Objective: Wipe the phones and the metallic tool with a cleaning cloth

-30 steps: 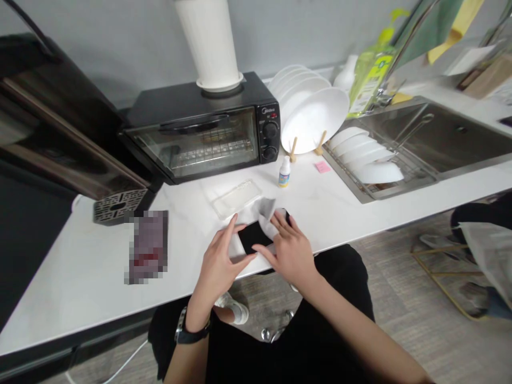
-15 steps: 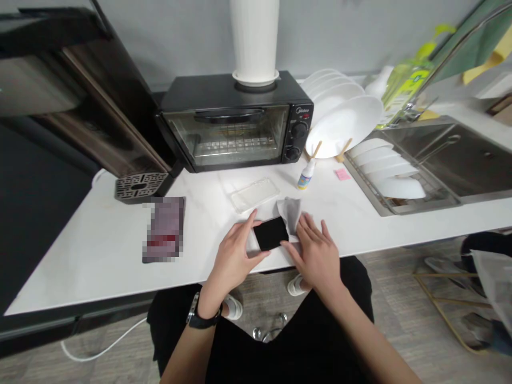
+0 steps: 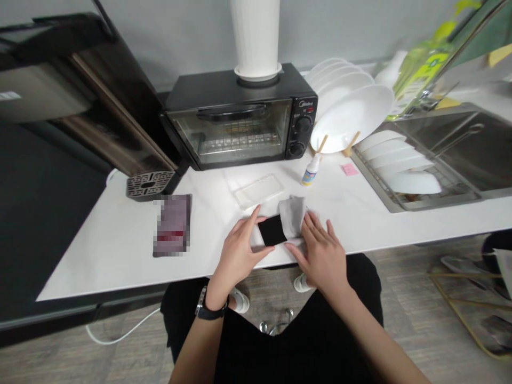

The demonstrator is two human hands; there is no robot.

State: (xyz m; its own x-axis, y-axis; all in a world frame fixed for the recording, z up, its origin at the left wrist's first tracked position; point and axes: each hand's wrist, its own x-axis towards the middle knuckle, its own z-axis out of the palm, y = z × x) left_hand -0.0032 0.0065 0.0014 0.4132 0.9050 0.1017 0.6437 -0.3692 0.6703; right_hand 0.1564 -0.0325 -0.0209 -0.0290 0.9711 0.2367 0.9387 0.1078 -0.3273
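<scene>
A black phone-like slab (image 3: 272,231) lies on the white counter, its right part covered by a light grey cloth (image 3: 292,215). Around the slab's left end, my left hand (image 3: 240,245) has its thumb and fingers at the edges, gripping it. My right hand (image 3: 322,250) presses on the cloth, its fingers over the cloth's right side and its thumb near the slab's lower edge. Behind them lies a clear phone case (image 3: 260,191). A small white spray bottle (image 3: 311,170) stands to the right of the case.
A black toaster oven (image 3: 240,133) stands at the back, a white pot (image 3: 258,42) on top. White plates (image 3: 352,117) and a sink rack of bowls (image 3: 416,181) are on the right. A pink note (image 3: 349,169) and a blurred purple item (image 3: 173,226) lie on the counter.
The cloth now covers more of the slab's right part, with my right hand slightly further left relative to it. The whole view has shifted a little.
</scene>
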